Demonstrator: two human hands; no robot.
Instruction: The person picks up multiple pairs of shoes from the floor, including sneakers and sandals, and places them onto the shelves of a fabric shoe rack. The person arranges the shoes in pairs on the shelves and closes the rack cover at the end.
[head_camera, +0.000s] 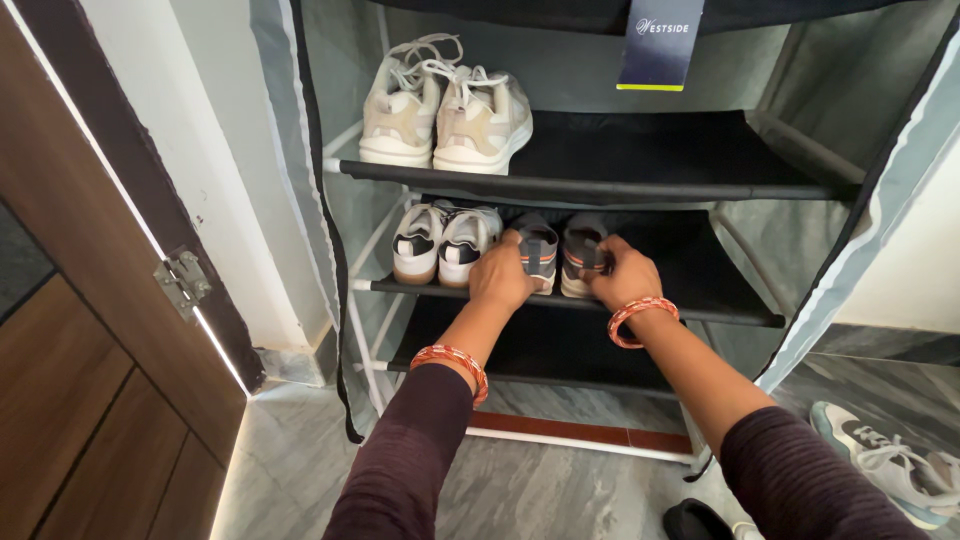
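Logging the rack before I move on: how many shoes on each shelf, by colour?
Beige sneakers, top shelf: 2
White-and-black sneakers, middle shelf: 2
Grey-and-orange sandals, middle shelf, under both hands: 2
Total: 6

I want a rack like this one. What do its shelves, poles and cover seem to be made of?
Shelves: black fabric, matte, sagging slightly. Poles: white tubes, probably metal or plastic; smooth sheen. Cover: thin grey cloth with dark edging, hanging in folds.

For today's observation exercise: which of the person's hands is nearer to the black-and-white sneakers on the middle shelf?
Left. The left hand rests on a grey sandal right beside the black-and-white sneakers; the right hand grips the other sandal, farther right.
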